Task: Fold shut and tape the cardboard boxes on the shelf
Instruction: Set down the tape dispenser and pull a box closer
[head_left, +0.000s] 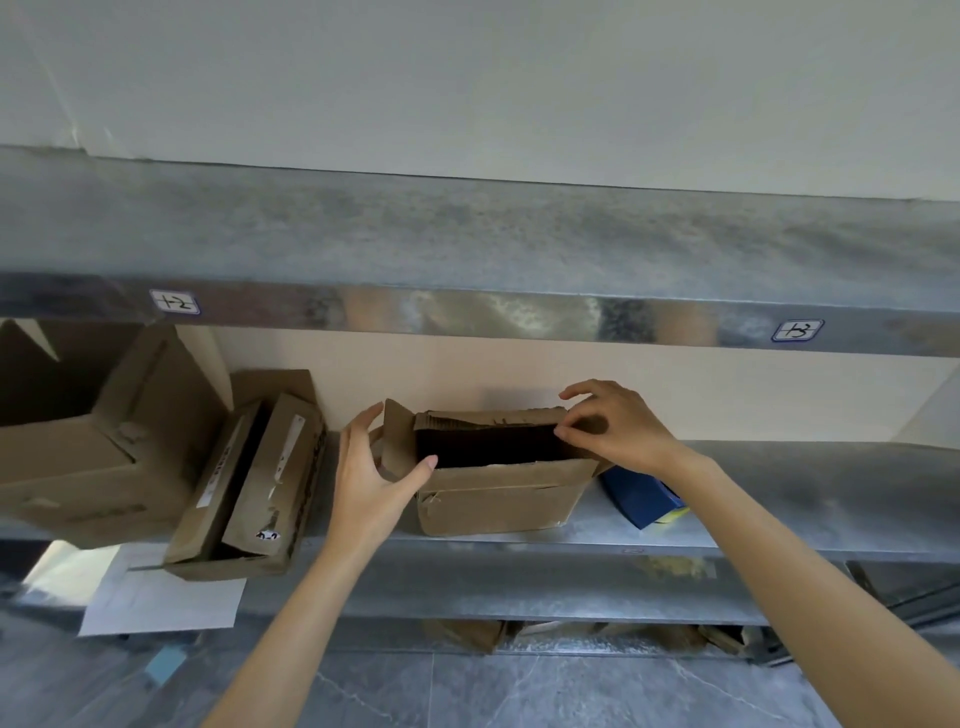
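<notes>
Both hands come up from the bottom, so those first. Left hand is spread wide, fingers straight up behind the box's raised left flap. Its thumb tip touches the front rim, not really clamping anything. Right hand is curled over the right end, thumb and fingertips pinching the ragged edge there.

The cardboard box is a small, beat-up brown oblong. Its top is open and dark inside, and the front flap is folded down with torn corrugated edges. It sits about midway along a dull galvanised metal shelf.

Just right of it there's a blue blocky thing with a bit of yellow. To the left, a narrow box is tilted over the shelf's lip, then a bigger box with its flaps up. A white paper sheet hangs below those. The upper shelf carries handwritten labels.
</notes>
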